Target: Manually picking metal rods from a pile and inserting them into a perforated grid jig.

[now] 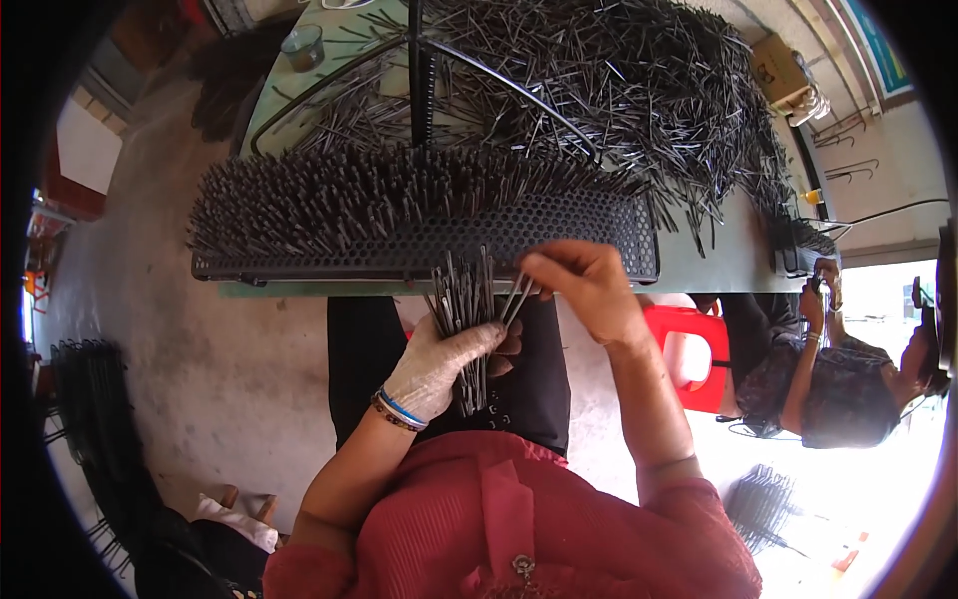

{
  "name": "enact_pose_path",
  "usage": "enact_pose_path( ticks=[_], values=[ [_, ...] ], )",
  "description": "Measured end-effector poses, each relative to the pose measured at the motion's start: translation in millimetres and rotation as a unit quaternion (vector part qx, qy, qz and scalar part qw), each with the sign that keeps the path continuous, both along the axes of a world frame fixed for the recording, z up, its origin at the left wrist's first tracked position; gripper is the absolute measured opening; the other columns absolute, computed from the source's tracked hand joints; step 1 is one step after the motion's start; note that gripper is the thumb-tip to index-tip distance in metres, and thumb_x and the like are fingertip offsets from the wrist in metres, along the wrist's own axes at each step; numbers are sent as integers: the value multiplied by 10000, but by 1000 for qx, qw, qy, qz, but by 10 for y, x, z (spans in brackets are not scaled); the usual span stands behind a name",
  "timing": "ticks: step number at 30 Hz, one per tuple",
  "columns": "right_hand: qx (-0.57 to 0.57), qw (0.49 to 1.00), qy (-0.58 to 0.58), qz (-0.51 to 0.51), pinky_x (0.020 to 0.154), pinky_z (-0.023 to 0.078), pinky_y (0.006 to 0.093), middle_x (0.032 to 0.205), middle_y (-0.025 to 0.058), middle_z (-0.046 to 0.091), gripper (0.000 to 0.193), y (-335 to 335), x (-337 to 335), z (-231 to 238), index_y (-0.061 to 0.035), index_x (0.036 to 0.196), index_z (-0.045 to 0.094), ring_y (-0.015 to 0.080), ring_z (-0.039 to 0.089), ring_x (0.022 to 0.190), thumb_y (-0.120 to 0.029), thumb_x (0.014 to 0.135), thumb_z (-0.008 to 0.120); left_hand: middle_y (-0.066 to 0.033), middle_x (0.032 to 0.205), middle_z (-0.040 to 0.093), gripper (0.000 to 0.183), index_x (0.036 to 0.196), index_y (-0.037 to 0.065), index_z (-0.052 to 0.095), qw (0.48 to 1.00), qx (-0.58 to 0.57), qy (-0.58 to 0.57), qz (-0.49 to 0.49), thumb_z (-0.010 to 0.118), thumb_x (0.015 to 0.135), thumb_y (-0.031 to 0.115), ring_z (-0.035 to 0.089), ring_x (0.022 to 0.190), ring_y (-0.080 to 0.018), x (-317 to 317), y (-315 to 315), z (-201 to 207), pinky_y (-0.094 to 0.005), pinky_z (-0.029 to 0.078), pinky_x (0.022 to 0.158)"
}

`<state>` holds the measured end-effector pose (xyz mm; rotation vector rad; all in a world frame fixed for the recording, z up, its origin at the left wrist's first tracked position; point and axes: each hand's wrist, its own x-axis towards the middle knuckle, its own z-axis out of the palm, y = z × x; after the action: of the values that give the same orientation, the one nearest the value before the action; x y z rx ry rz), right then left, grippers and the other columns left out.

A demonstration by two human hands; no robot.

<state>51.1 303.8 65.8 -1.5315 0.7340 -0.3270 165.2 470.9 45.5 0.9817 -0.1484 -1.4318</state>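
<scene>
In a pale glove, my left hand [431,367] is closed round a bundle of thin dark metal rods [463,299], held upright over my lap. My bare right hand [591,290] pinches a few rods [515,298] at the bundle's right side, their upper ends between thumb and fingers. Just beyond both hands, at the table's near edge, stands a long black perforated rack [589,232]. Many rods [329,205] stand upright in its holes, thick on the left and along the back. Bare holes show at its front right.
A large heap of loose rods [639,90] covers the green table [269,120] behind the rack. Black metal bars [423,80] rise there. A glass cup [302,48] stands far left. To the right, a co-worker [848,384] handles a smaller rack [803,250] near a red stool [689,357].
</scene>
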Motion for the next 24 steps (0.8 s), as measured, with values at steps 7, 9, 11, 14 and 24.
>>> enact_pose_path(
  ticks=[7,9,11,14,24],
  values=[
    [-177,968,-101,-148,718,502,247,891,78,702,199,-408,139,165,34,1004,673,103,631,788,-144,923,638,-119,970,673,270,1114,-5,588,999,-18,37,-15,634,880,122,662,780,-184,19,-70,-54,-307,569,657],
    [-196,951,-166,-174,753,495,221,884,64,697,204,-573,210,23,57,1030,661,96,630,821,-113,920,642,-125,968,669,238,1086,-27,585,999,5,45,-25,598,890,106,661,798,-184,-18,-136,-2,-309,572,666],
    [-232,944,-157,-174,766,496,226,894,63,701,193,-640,272,-44,46,1034,664,97,638,834,-108,920,639,-127,966,670,231,1076,-32,586,999,14,40,-15,596,889,102,663,798,-187,-32,-146,3,-313,575,671],
    [-252,943,-138,-170,771,495,233,887,62,710,167,-654,304,-91,9,1020,684,92,645,827,-107,906,650,-130,962,671,223,1063,-37,589,999,29,28,-3,594,886,97,668,798,-197,-19,-121,-9,-323,582,679],
    [-356,911,-89,-186,753,498,234,874,68,714,171,-578,309,-74,-1,1017,687,95,648,798,-109,885,675,-141,978,677,249,1071,-30,588,999,37,32,-15,611,873,118,676,811,-224,15,-103,-42,-345,587,683]
  ],
)
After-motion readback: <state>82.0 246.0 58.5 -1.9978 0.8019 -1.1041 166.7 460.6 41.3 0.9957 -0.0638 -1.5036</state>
